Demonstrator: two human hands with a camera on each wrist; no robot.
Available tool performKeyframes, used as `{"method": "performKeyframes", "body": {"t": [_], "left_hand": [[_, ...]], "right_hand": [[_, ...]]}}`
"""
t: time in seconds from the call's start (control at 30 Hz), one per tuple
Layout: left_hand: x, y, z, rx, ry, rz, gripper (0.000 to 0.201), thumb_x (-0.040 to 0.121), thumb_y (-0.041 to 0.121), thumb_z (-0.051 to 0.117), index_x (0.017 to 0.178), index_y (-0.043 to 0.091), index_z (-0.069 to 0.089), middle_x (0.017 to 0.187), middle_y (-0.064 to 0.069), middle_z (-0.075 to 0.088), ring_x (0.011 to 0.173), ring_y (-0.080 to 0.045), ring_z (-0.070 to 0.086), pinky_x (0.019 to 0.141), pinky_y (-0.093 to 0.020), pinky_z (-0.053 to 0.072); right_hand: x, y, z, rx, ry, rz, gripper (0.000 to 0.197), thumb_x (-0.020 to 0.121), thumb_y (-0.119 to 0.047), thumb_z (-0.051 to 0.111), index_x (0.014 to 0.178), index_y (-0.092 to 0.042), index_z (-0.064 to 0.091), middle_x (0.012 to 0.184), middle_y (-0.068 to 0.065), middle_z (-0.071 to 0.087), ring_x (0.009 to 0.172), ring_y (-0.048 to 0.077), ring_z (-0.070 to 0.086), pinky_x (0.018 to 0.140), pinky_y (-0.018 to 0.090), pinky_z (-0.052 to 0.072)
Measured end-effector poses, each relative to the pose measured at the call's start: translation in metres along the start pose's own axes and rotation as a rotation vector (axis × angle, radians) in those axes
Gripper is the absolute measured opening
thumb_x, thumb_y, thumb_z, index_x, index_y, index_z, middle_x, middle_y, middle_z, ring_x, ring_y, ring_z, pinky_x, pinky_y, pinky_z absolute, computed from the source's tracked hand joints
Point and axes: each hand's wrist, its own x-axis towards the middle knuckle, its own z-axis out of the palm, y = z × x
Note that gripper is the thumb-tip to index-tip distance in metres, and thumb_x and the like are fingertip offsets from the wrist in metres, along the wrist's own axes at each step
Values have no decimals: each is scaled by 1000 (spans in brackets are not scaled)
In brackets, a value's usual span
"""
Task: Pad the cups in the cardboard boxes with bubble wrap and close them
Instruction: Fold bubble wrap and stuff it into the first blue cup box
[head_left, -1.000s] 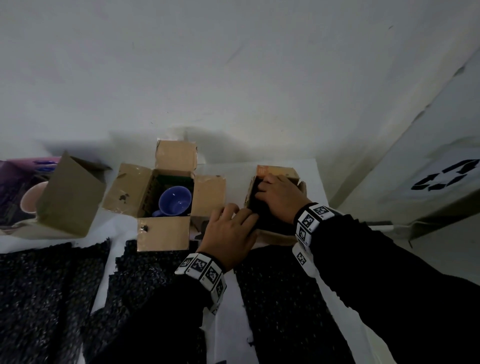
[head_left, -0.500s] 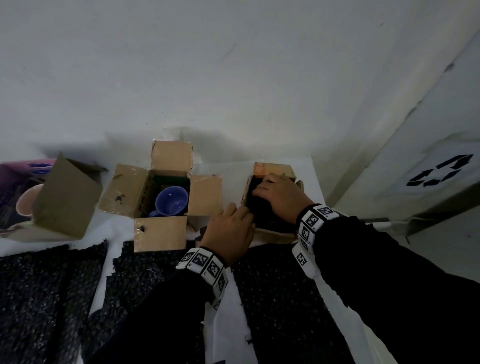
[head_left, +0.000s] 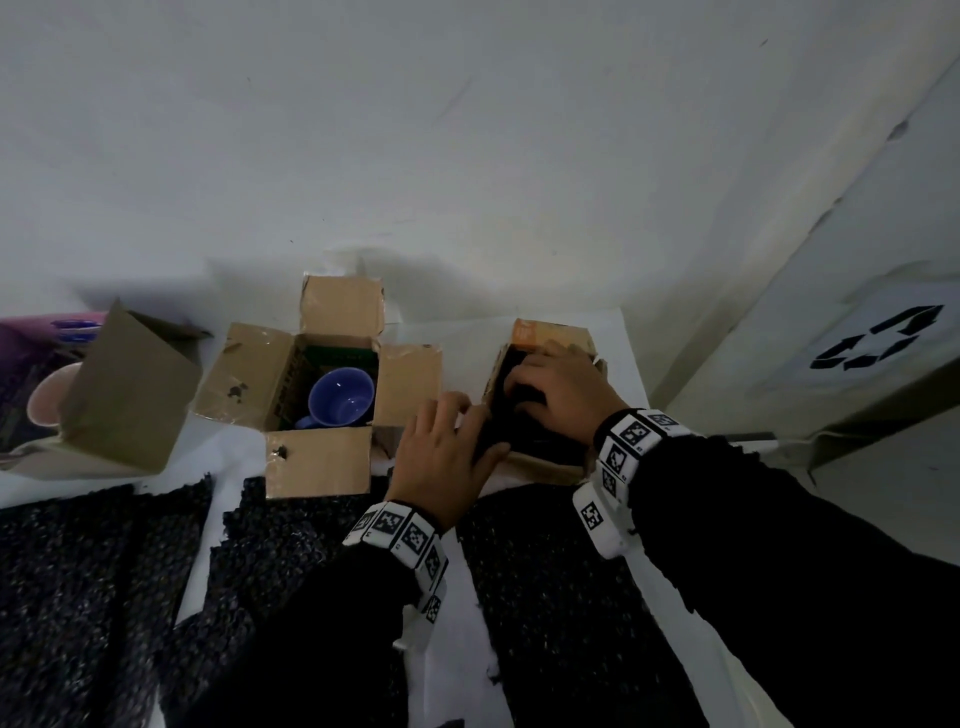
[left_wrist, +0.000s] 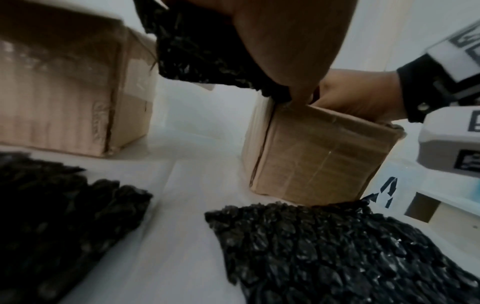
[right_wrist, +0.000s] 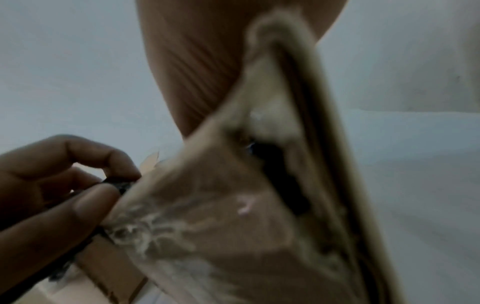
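Note:
The small right cardboard box (head_left: 540, 467) is stuffed with black bubble wrap (head_left: 506, 415); no cup shows inside. My right hand (head_left: 558, 397) is over its opening, fingers curled down into the wrap. My left hand (head_left: 447, 452) is at the box's left rim and pinches the wrap's edge between thumb and fingers. The left wrist view shows that wrap (left_wrist: 197, 51) bunched over the box (left_wrist: 311, 154) corner. In the right wrist view a blurred box flap (right_wrist: 259, 195) fills the middle. The middle box (head_left: 317, 460) stands open with a blue cup (head_left: 340, 397) inside.
At far left an open box (head_left: 124, 395) holds a pink cup (head_left: 49, 400). Several black bubble-wrap sheets (head_left: 561, 597) lie along the white table's (head_left: 462, 649) near side. A wall stands close behind, and a panel with a recycling sign (head_left: 878, 343) is at the right.
My left hand's fingers have drawn back from lying over the wrap to gripping it at the box's left rim. My right hand stays in the box, slightly shifted.

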Motion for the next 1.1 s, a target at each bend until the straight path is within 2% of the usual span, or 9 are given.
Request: {"method": "performKeyframes", "body": {"t": [0.1, 0.2, 0.33, 0.5, 0.57, 0.73, 0.83, 0.97, 1.1], "left_hand": [[-4, -2, 1, -165, 11, 3, 36, 92, 49, 49, 110, 18, 52, 103, -2, 52, 88, -23, 55, 65, -38, 53], [-6, 0, -5, -222, 20, -24, 36, 88, 47, 58, 110, 19, 53, 111, -2, 46, 80, -18, 55, 55, -30, 51], [-10, 0, -14, -356, 124, -48, 40, 75, 25, 71, 109, 17, 51, 115, -5, 38, 83, -11, 49, 64, -16, 40], [-3, -4, -18, -422, 70, 93, 25, 77, 11, 66, 99, 16, 56, 103, 2, 48, 82, -14, 53, 61, -31, 51], [-2, -5, -19, -431, 66, 102, 24, 78, 15, 64, 102, 19, 60, 98, 5, 56, 84, -13, 56, 61, -34, 52], [3, 1, -30, -430, 50, 60, 43, 75, 14, 56, 117, 20, 63, 82, 31, 47, 88, -4, 48, 62, -29, 53], [9, 2, -35, -683, -105, -69, 46, 78, 12, 44, 120, 28, 53, 88, 16, 65, 83, -8, 58, 72, -38, 55], [15, 6, -32, -932, -100, -211, 36, 79, 1, 37, 106, 24, 45, 91, -2, 63, 75, -22, 65, 73, -49, 55], [22, -2, -28, -614, -69, -47, 48, 78, -7, 47, 118, 20, 53, 107, -2, 60, 93, -20, 56, 83, -44, 50]], "right_hand": [[0, -3, 2, 44, 31, -60, 20, 87, -26, 59, 104, -27, 69, 110, -7, 67, 109, 20, 53, 93, 40, 34], [-1, 0, 3, -35, 6, -115, 29, 82, -20, 61, 108, -29, 70, 116, -8, 65, 116, 22, 45, 95, 44, 34], [0, -5, 0, -270, -106, -102, 38, 80, -27, 65, 116, -41, 63, 136, 0, 43, 128, 33, 28, 102, 50, 22], [3, -15, -1, -382, -212, -99, 35, 91, -23, 51, 122, -39, 59, 137, 2, 35, 125, 32, 21, 104, 51, 19], [1, -14, -7, -290, -251, -30, 41, 87, -20, 53, 125, -34, 57, 135, 0, 41, 124, 29, 29, 101, 47, 23], [-21, -8, -19, 394, 49, 78, 37, 69, -13, 56, 104, -25, 59, 104, -5, 62, 96, 16, 51, 79, 42, 47], [-38, -19, -20, 615, 4, 89, 39, 71, -15, 67, 107, -26, 56, 102, -5, 61, 94, 8, 56, 77, 27, 50], [-48, -32, -5, 472, 87, 67, 35, 76, -23, 68, 109, -29, 58, 105, -10, 60, 91, 10, 47, 76, 24, 41], [-50, -32, -2, 471, 155, 77, 27, 77, 0, 65, 95, -19, 72, 108, 0, 66, 100, 15, 61, 90, 30, 49]]}}
